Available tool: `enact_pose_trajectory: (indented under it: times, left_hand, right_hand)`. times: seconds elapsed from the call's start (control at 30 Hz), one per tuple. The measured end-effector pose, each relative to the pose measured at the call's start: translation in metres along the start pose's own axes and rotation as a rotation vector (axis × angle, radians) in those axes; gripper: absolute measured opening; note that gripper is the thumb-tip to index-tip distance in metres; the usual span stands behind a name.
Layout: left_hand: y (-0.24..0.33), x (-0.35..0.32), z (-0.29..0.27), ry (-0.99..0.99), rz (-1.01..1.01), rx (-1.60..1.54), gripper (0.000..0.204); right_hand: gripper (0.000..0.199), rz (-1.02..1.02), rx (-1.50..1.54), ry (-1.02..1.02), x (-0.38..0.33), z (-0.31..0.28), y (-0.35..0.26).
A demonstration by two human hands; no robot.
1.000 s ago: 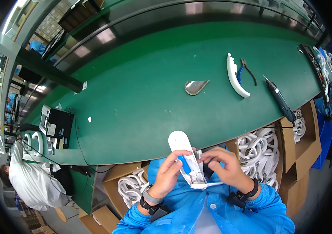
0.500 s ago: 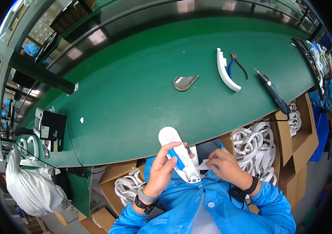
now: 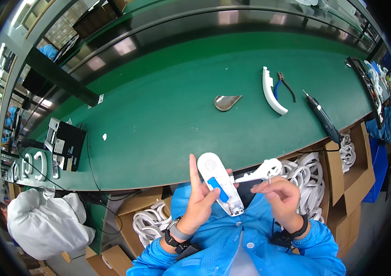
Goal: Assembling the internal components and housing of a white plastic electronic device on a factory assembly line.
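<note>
My left hand [image 3: 201, 202] is wrapped around an elongated white plastic housing [image 3: 230, 206], its index finger stretched upward. The housing has a rounded end with small holes, and a blue battery-like block [image 3: 218, 189] lies in it. From the housing's right side a white arm-shaped part [image 3: 259, 172] with a ring-shaped end reaches out. My right hand [image 3: 280, 198] is just below that ring, fingers and thumb drawn together. A thin metal piece [image 3: 269, 178] stands up at its fingers; what they grip is partly hidden. A thin wire runs between the housing and this hand.
On the green table [image 3: 158, 133] are a teardrop-shaped metal dish [image 3: 226, 102], a curved white part [image 3: 271, 92], blue-handled pliers [image 3: 283, 86] and an electric screwdriver [image 3: 322, 116]. Cardboard boxes of white curved parts [image 3: 308, 179] stand by the table's front edge. A person in white [image 3: 48, 221] is at left.
My left hand and the housing have shifted slightly right, and its index finger has straightened. My right hand has moved right, and the ring-ended white part now shows extended beside the housing.
</note>
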State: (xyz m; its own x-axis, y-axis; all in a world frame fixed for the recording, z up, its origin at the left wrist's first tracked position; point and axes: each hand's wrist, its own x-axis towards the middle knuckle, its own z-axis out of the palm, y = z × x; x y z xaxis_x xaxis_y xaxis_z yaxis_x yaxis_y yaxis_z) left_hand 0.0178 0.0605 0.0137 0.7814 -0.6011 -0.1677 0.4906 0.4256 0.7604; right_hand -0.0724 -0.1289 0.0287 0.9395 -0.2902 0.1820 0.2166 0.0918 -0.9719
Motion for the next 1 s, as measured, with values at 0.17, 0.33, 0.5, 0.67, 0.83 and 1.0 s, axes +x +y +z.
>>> enact_pose_trajectory:
  times: [0.17, 0.33, 0.5, 0.67, 0.83, 1.0]
  left_hand:
    - [-0.004, -0.006, -0.013, 0.014, -0.009, 0.103, 0.080]
    - [-0.004, -0.011, -0.022, 0.055, -0.133, 0.007, 0.063]
    - [-0.007, -0.005, -0.022, -0.043, -0.024, 0.195, 0.069]
    - [-0.011, 0.000, -0.026, 0.000, -0.005, 0.192, 0.067]
    - [-0.009, 0.004, -0.026, -0.003, -0.021, 0.192, 0.063]
    - [-0.009, 0.005, -0.022, -0.007, -0.015, 0.177, 0.060]
  right_hand:
    - [0.010, 0.208, 0.246, -0.108, 0.024, 0.031, 0.002]
    - [0.011, 0.111, -0.071, -0.205, 0.036, 0.041, 0.023]
    - [0.013, 0.063, -0.355, -0.226, 0.041, 0.045, 0.016]
    - [0.021, 0.233, -0.231, -0.048, 0.041, 0.052, 0.020]
    - [0.035, 0.162, -0.211, 0.024, 0.039, 0.054, 0.032]
    - [0.032, 0.103, -0.298, -0.013, 0.041, 0.053, 0.026]
